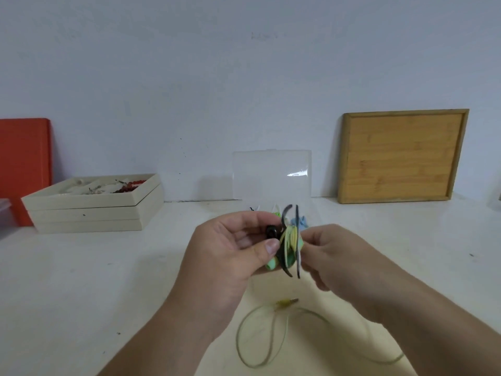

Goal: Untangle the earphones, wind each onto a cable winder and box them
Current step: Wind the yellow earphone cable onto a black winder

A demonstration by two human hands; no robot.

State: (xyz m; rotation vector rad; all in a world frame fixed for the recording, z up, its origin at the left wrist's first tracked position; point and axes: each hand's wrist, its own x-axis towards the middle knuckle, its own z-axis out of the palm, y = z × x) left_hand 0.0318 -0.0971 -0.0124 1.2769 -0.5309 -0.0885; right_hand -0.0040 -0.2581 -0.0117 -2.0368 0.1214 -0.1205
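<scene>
Left hand [238,248] pinches the cable winder [288,252], long axis upright, above the tabletop [108,280]; right hand [333,256] pinches the earphone cable [286,302] at the winder's right side, slack looped directly below both grips.

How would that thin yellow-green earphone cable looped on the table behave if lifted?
Probably floppy: the thin yellow-green earphone cable lies in loose curves on the white table. Likely light, being so thin. Its crossing loops might tangle again.
</scene>
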